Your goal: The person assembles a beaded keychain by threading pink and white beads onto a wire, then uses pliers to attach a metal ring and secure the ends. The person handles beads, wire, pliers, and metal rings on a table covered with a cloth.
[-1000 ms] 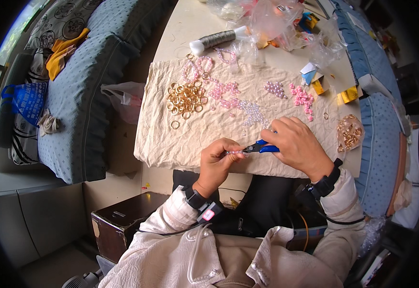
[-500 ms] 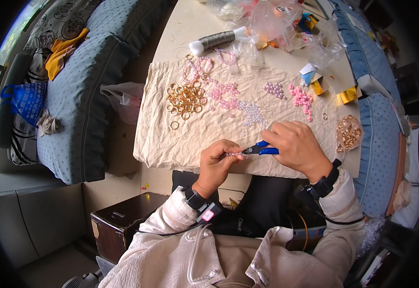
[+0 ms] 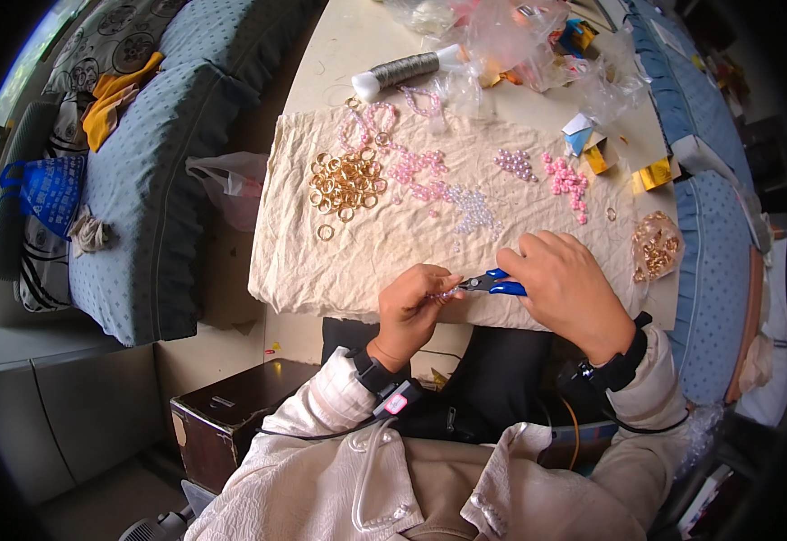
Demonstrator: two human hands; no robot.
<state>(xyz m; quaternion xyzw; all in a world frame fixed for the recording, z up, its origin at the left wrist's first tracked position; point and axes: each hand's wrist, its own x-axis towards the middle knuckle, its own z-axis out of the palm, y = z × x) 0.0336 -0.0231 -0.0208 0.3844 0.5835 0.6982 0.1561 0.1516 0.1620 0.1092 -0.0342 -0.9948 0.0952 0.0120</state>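
My left hand (image 3: 414, 304) is closed, pinching a short string of small pinkish beads (image 3: 448, 294) over the near edge of the cloth. My right hand (image 3: 566, 284) grips the blue handles of a pair of cutting pliers (image 3: 492, 283). The pliers' dark jaws point left and meet the beads at my left fingertips; whether they touch a wire there is too small to tell. Beyond my hands lie gold rings (image 3: 346, 183), pale clear beads (image 3: 472, 212), pink beads (image 3: 418, 171), mauve beads (image 3: 515, 165) and bright pink beads (image 3: 566, 185).
A beige cloth (image 3: 294, 261) covers the near part of the table. Finished-looking bead loops (image 3: 354, 132), a spool of grey wire (image 3: 404, 73) and crumpled plastic bags (image 3: 520, 45) lie farther back. A bag of gold pieces (image 3: 656, 250) sits at the right edge, beside a blue sofa (image 3: 713, 270).
My left fingers have shifted and curled a little around the beads, tilting the string. The pliers remain at my left fingertips, and my right hand has moved slightly right and down.
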